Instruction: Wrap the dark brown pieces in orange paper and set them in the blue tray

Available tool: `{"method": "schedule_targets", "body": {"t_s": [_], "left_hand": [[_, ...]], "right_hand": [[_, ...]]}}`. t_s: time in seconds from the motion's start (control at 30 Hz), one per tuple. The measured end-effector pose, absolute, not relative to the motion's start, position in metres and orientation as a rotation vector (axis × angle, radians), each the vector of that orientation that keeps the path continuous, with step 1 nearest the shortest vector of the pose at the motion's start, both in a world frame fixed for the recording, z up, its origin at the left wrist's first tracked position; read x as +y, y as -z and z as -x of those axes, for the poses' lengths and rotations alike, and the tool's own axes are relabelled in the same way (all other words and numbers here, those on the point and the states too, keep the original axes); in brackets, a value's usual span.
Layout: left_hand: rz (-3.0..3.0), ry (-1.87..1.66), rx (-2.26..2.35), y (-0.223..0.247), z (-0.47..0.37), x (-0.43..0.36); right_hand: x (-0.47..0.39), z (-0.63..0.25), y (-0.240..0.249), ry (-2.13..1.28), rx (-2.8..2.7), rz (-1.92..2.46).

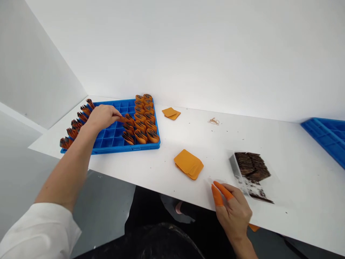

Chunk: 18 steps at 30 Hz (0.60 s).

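Note:
Over the blue divided tray (pixel 113 148), my left hand (pixel 104 117) pinches an orange folded piece (pixel 122 119) beside the filled cells. Similar orange folded pieces with dark contents (pixel 152 135) fill the tray's right columns and its left edge. My right hand (pixel 231 208) is near the table's front edge, with orange covers on thumb and index finger; the two tips are close together but apart, with nothing visible between them. Left of it lies a stack of orange sheets (pixel 188 162). To its right, a clear box (pixel 236 171) holds thin dark brown pieces (pixel 252 166).
Two orange sheets (pixel 171 113) lie near the back wall, with a few rubber bands (pixel 214 121) to their right. Another blue tray (pixel 326 136) stands at the far right. Small dark crumbs dot the white table (pixel 296 180).

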<state>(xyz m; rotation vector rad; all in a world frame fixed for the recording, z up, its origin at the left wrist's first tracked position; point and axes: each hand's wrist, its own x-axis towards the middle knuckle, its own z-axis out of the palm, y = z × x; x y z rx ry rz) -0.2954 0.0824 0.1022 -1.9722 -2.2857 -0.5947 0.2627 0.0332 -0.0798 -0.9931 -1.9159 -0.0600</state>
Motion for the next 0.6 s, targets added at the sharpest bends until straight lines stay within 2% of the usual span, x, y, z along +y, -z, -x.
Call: {"method": "schedule_targets", "body": {"t_s": [0.1,0.6], "left_hand": [[2.062,0.384,-2.443,-0.093,0.289,0.095],[1.989,0.877,-2.734,-0.082,0.292,0.103]], "right_hand": [[0.035,-0.260,0.079,0.070,-1.938,0.980],[0.034,-0.260,0.070,0.064,-1.999,0.975]]}}
